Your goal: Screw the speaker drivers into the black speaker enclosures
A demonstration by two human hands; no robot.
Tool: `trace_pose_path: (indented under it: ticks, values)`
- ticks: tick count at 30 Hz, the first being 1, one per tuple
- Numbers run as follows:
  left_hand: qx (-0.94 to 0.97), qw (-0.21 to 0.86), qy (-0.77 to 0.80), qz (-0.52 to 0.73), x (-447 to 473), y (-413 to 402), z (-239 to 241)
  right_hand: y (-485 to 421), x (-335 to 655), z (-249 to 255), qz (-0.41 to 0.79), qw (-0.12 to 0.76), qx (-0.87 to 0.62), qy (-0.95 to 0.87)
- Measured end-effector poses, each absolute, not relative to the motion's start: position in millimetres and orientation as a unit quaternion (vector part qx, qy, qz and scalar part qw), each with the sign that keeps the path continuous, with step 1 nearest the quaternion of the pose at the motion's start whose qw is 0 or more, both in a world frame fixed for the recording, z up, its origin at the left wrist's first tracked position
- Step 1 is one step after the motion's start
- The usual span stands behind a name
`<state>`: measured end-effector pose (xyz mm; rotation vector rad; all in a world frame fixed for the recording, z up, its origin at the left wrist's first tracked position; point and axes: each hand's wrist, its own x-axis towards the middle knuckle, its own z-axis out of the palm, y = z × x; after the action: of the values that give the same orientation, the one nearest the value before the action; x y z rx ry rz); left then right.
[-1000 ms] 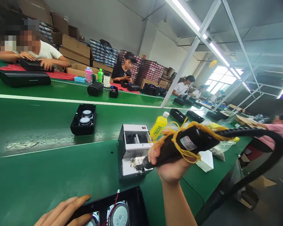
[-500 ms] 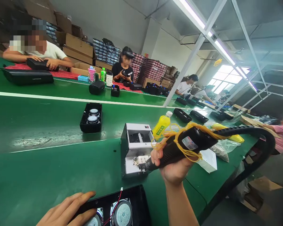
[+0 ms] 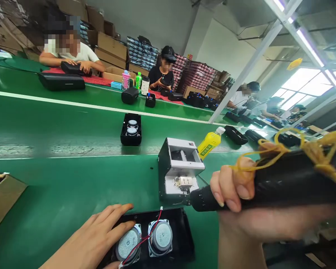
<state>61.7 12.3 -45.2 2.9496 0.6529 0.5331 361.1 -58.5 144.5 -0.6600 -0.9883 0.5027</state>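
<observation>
The left hand (image 3: 98, 231) lies palm down; the right hand (image 3: 257, 222) grips, raised.

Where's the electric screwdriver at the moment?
In the head view, the electric screwdriver is on the right side, gripped in the right hand, its tip pointing left, near the lower front of the white-and-black machine.

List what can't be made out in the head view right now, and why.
- Head view: rear end of the black tool, cut off by the right edge.
- Head view: left end of the speaker box, largely hidden by the left hand.
- Head view: rest of the cardboard box, cut off by the left edge.
- Head view: lettering on the machine, too small.
</observation>
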Motion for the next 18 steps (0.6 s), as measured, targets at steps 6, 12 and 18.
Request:
trace_pose_path:
  ticks: [6,12,18]
  values:
    - [0.968,0.07,0.198,0.135,69,17,-18,-38,313,124,0.374,0.764,-0.273,-0.45]
    - [0.956,0.083,0.198,0.202,77,11,-9,-24,291,81,0.481,0.692,-0.314,-0.437]
    - [0.956,0.091,0.199,0.196,68,12,-25,-19,295,67,0.49,0.682,-0.308,-0.448]
